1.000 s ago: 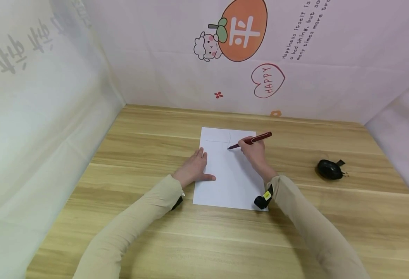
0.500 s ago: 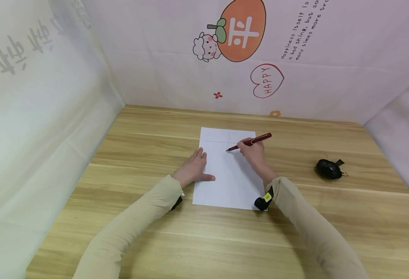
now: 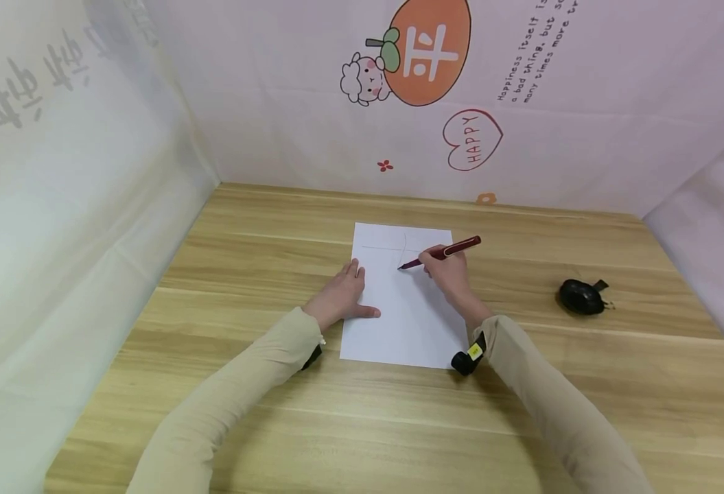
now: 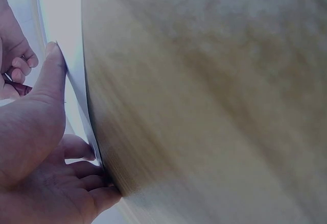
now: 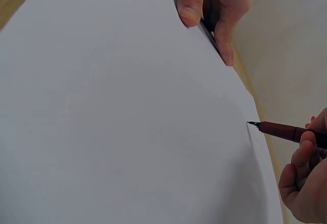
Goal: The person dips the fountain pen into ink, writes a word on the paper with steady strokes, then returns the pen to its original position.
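Note:
A white sheet of paper [image 3: 399, 322] lies on the wooden table, bearing a thin horizontal line near its top and a slightly curved stroke crossing it. My right hand [image 3: 450, 273] pinches a dark red fountain pen [image 3: 460, 245], whose nib meets the paper at the stroke's lower end. In the right wrist view the pen's nib [image 5: 253, 124] touches the sheet. My left hand [image 3: 340, 296] rests on the paper's left edge with its thumb spread onto the sheet. The left wrist view shows that hand's fingers [image 4: 84, 175] along the paper's edge.
A black rounded object [image 3: 580, 297] with a small strap sits on the table [image 3: 263, 425] to the right. White printed cloth [image 3: 287, 137] hangs behind the table and at both sides. A black wrist camera [image 3: 462, 362] hangs at my right wrist, over the paper's lower right corner.
The pen tip has moved slightly down and left with my right hand, and the curved stroke has grown longer. My left hand has stayed in place on the paper.

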`<action>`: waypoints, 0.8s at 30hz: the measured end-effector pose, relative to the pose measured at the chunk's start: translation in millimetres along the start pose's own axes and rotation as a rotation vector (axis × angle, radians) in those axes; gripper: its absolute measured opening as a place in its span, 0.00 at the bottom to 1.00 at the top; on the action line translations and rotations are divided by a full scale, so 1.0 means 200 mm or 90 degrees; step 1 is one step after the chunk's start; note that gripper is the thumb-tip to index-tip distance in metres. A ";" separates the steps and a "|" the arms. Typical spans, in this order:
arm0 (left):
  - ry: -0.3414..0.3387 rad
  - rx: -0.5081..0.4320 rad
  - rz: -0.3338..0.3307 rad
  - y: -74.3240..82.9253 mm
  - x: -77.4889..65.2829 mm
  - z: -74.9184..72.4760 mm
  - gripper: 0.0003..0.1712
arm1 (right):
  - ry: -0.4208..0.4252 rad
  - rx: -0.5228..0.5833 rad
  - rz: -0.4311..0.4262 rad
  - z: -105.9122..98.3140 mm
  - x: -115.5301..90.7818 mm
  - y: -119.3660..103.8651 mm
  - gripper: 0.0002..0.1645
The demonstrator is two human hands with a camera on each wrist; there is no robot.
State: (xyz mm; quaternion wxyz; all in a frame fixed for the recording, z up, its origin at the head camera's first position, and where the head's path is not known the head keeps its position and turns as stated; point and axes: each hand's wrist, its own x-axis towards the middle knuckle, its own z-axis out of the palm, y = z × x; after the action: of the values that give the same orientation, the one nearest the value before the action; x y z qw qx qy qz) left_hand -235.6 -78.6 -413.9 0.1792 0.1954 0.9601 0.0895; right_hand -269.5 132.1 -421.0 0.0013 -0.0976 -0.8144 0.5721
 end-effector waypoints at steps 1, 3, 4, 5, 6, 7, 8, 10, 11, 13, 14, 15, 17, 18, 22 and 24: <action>-0.001 0.000 -0.001 0.00 0.00 0.00 0.57 | -0.001 0.000 0.000 0.00 0.00 0.00 0.09; -0.002 -0.002 -0.001 0.00 0.00 0.00 0.57 | -0.002 -0.003 0.000 0.00 0.00 0.00 0.09; -0.004 -0.003 -0.001 0.00 0.00 0.00 0.57 | -0.005 -0.003 -0.001 0.00 -0.01 0.00 0.09; -0.005 -0.004 -0.002 0.00 0.00 0.00 0.57 | -0.007 -0.003 -0.002 0.00 -0.01 0.00 0.09; -0.006 -0.005 -0.002 0.00 0.00 0.00 0.57 | -0.008 -0.002 -0.005 0.00 -0.01 0.00 0.09; -0.008 -0.005 -0.003 0.00 0.00 0.00 0.57 | -0.009 -0.002 -0.007 0.00 -0.02 0.00 0.09; -0.008 -0.006 -0.003 0.00 0.00 0.00 0.57 | -0.012 -0.002 -0.008 0.00 -0.02 0.00 0.09; -0.011 -0.005 -0.003 0.00 0.00 0.01 0.57 | -0.017 -0.003 -0.011 0.00 -0.03 0.00 0.09; -0.011 -0.005 -0.004 0.00 0.00 0.01 0.57 | -0.018 -0.004 -0.009 0.00 -0.03 0.00 0.09; -0.011 -0.005 -0.004 0.00 0.01 0.01 0.57 | -0.023 -0.010 -0.004 -0.01 -0.03 0.00 0.09; -0.011 -0.006 -0.004 0.00 0.01 0.01 0.57 | -0.026 -0.013 0.000 -0.01 -0.03 0.00 0.09; -0.012 -0.005 -0.004 0.00 0.01 0.01 0.57 | -0.028 -0.014 0.002 -0.01 -0.03 0.00 0.09; -0.012 -0.004 -0.004 0.00 0.01 0.01 0.57 | -0.031 -0.014 0.003 -0.01 -0.03 0.01 0.10; -0.012 -0.003 -0.004 0.00 0.01 0.01 0.57 | -0.033 -0.015 0.001 -0.01 -0.03 0.01 0.10; -0.010 -0.002 -0.005 0.00 0.01 0.01 0.57 | -0.037 -0.015 -0.001 -0.01 -0.04 0.01 0.09; -0.008 0.000 -0.005 0.00 0.01 0.01 0.57 | -0.039 -0.015 0.000 -0.01 -0.05 0.01 0.09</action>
State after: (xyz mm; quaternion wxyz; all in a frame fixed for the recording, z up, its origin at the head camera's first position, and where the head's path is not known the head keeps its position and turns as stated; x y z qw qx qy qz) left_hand -236.4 -78.2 -415.4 0.1855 0.1922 0.9597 0.0873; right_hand -259.2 132.6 -421.2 -0.0252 -0.0801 -0.8208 0.5650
